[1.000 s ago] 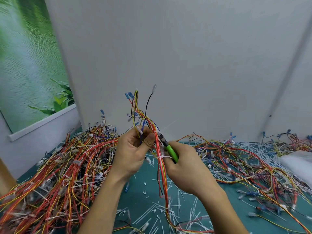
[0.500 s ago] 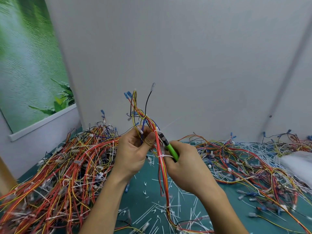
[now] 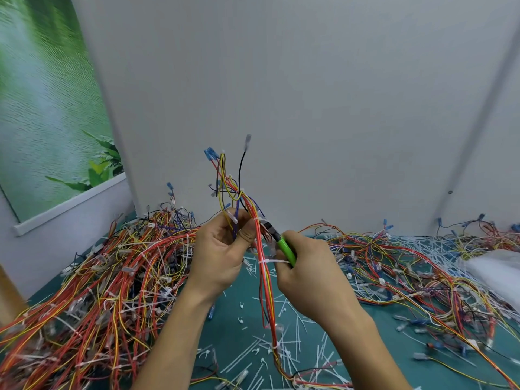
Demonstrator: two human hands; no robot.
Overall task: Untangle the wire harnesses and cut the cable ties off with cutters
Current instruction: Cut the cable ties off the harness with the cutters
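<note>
Progress: judged mid-task, well short of done. Cut cable ties (image 3: 281, 353) strewn white over near part of bench (image 3: 239, 308), so many cuts already made. Left to do: large tangled pile (image 3: 112, 277) on left, ties visible all through it. Also second spread of wires (image 3: 408, 263) on right, less dense, loose white strips among it. Current harness (image 3: 264, 285) held upright at centre, above bench, lower end trailing down toward near edge. At least one white tie (image 3: 274, 261) uncut round it; apparently another just above, at cutter tip.

Grip, left hand (image 3: 222, 257): thumb and fingers pinching upper wires of harness, pressed tight on them. Grip, right hand (image 3: 312, 274): curled round green handles of cutters (image 3: 284, 246), nose pointing far-left into harness, touching or nearly touching wires. Blade gap: cannot tell, too small.
</note>
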